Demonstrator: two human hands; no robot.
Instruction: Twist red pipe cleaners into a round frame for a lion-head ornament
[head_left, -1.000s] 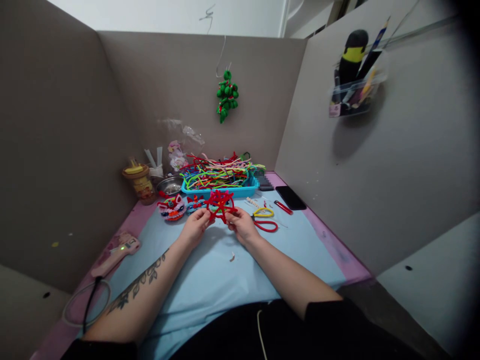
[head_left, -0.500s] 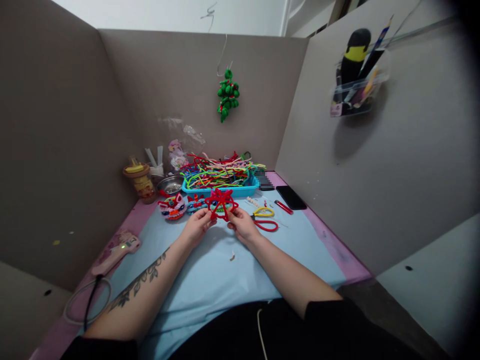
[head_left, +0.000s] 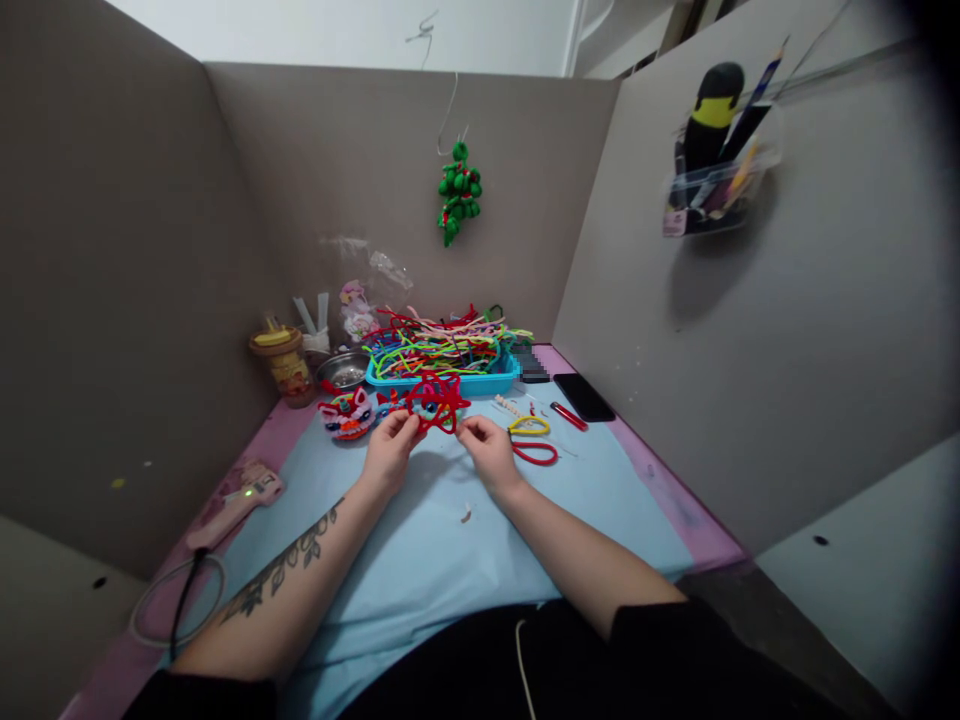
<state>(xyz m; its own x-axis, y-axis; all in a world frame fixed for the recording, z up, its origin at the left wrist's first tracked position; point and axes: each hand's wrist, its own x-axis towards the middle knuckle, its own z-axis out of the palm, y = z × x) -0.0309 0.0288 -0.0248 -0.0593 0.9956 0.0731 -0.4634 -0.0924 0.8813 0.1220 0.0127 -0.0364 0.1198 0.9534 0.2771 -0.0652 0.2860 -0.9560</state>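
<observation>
A red openwork piece of bent pipe cleaners [head_left: 442, 420], looped into petal-like shapes, is held up above the blue table cover. My left hand [head_left: 394, 445] pinches its lower left edge between thumb and fingers. At its lower right, the fingertips of my right hand [head_left: 486, 445] are pressed together on the edge of a loop; the exact contact is small and hard to see. Behind the piece, partly covered by it, is a blue pipe-cleaner animal head [head_left: 391, 402]. A red and pink animal head [head_left: 347, 415] lies to the left.
A blue tray [head_left: 480, 384] heaped with colourful pipe cleaners [head_left: 450, 345] stands at the back. On the right lie scissors [head_left: 534, 453], a red cutter [head_left: 568, 416] and a phone [head_left: 583, 397]. A pink glue gun [head_left: 240, 505] and a drink cup [head_left: 283, 365] are on the left. Partitions enclose the table.
The red piece has turned and tilted, rising slightly toward the left hand's side. My right hand's grip has shifted to its outer lower edge. The camera view has moved a little.
</observation>
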